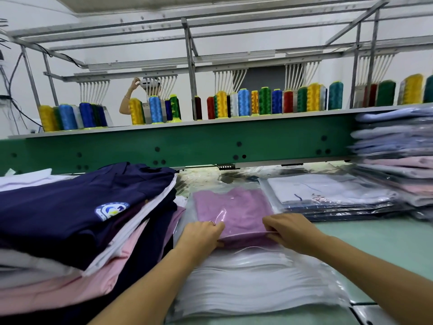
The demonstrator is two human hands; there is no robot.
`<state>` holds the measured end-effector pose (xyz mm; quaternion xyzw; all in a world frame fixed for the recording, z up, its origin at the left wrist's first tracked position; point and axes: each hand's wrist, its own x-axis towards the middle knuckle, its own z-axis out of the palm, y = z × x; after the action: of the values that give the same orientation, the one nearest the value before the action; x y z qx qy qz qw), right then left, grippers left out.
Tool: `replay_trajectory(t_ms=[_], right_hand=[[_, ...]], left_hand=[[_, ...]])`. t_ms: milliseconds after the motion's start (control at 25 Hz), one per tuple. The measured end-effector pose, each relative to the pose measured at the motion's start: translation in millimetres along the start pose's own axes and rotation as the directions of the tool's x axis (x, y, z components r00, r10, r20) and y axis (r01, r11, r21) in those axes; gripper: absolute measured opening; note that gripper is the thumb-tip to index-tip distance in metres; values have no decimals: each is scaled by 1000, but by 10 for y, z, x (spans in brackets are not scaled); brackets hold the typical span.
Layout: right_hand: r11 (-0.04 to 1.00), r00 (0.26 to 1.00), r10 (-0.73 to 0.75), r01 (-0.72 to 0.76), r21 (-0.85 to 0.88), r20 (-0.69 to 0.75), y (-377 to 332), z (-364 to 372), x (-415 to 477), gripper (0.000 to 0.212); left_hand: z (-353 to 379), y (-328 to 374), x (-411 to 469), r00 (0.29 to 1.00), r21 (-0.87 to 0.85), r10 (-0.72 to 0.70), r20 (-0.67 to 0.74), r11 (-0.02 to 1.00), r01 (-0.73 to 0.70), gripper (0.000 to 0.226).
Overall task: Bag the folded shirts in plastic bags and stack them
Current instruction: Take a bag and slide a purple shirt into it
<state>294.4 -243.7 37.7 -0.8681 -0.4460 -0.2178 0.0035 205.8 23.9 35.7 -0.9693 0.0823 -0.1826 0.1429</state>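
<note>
Between left grip [202,234], right grip [290,231], purple shirt [232,207]

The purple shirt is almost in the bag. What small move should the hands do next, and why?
Probably push the shirt deeper into the bag: its near edge seems to lie at the bag's mouth, where the left hand and right hand pinch the plastic.

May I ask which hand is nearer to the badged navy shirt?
Left. The left hand grips the plastic bag just right of the navy shirt; the right hand grips it farther right.
</note>
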Motion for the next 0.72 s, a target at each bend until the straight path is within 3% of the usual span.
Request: replay_trajectory(t_ms=[160,240,360,480,600,720], right_hand=[[994,995,-5,-7,-112,-103,11,72,-7,36],[991,997,30,-40,-130,-74,36,118,-26,30],[979,980,145,-163,126,137,72,214,-77,22],[860,931,105,-261,438,349,113,120,-124,30],[668,885,7,-350,657,465,100,-55,-196,14],[532,867,67,-449,718,493,156,-126,-258,30]], left_hand=[[-47,-4,0,1000,108,22,12,994,-23,21],[-82,-1,-10,995,57,77,64,995,-80,19],[-121,-36,-84,974,-180,145,176,977,-113,35],[-140,-107,-177,951,-332,144,273,942,-47,38],[-165,-185,-215,899,-457,116,422,884,100,32],[-255,-204,-158,776,-516,89,625,793,325,15]])
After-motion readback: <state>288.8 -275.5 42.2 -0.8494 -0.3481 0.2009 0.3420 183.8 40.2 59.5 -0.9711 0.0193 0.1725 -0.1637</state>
